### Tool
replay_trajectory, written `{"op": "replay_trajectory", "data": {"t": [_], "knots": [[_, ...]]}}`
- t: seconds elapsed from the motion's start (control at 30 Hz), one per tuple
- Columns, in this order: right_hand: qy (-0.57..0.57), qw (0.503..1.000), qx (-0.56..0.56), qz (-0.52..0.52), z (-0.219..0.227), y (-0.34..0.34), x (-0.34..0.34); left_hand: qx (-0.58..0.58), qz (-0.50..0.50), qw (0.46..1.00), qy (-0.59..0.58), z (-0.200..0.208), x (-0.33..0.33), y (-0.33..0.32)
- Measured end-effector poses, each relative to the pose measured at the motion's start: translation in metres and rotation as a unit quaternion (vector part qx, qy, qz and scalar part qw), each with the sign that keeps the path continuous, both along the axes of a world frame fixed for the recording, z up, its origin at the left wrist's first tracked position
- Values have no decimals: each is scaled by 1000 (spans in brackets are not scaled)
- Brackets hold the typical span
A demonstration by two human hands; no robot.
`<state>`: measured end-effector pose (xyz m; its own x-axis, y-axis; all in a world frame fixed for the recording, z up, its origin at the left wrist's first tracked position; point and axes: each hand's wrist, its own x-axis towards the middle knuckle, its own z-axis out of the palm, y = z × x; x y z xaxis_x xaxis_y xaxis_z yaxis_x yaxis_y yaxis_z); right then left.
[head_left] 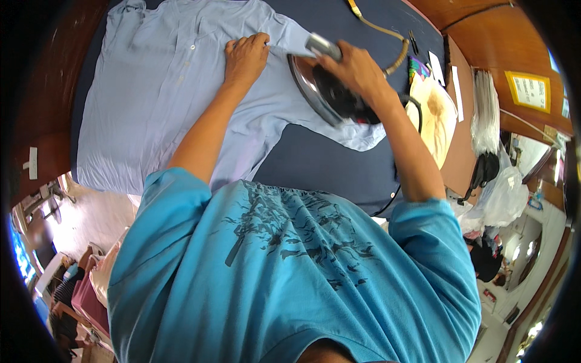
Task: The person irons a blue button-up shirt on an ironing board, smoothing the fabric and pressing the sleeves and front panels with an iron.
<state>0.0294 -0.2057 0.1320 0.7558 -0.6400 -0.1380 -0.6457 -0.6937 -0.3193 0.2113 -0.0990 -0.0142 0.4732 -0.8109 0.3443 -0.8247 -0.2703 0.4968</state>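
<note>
A light blue button shirt point(157, 91) lies spread flat on a dark navy ironing table point(321, 163). My left hand point(245, 57) presses flat on the shirt near the shoulder, fingers together on the cloth. My right hand point(357, 69) grips the handle of a black iron with a shiny metal soleplate point(318, 91). The iron rests on the shirt's sleeve, just right of my left hand. Its cloth-covered cord point(387, 36) runs off toward the far edge of the table.
A stained, scorched cloth pad point(436, 115) lies at the table's right end, with small cards and a pen beside it. A stack of white plastic bags point(487, 115) sits on the wooden counter to the right. My blue T-shirt fills the lower view.
</note>
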Motion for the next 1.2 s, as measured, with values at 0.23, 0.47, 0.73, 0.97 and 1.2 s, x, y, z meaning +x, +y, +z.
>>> {"op": "replay_trajectory", "data": {"t": [0.23,0.47,0.73,0.97,1.2], "knots": [[16,1000,-23,-12,5,28,-13,-5,12,1000,-1,0,-3,-3],[-17,999,-16,-48,-4,19,-3,-2,12,1000,12,4,-2,-2],[-54,996,-6,-70,-5,10,27,12,-4,1000,-16,4,-2,-2],[-40,997,6,-73,-7,14,24,-29,10,999,-21,4,-3,-5],[-44,996,-8,-78,-7,8,34,11,19,999,-29,4,-5,-2]]}}
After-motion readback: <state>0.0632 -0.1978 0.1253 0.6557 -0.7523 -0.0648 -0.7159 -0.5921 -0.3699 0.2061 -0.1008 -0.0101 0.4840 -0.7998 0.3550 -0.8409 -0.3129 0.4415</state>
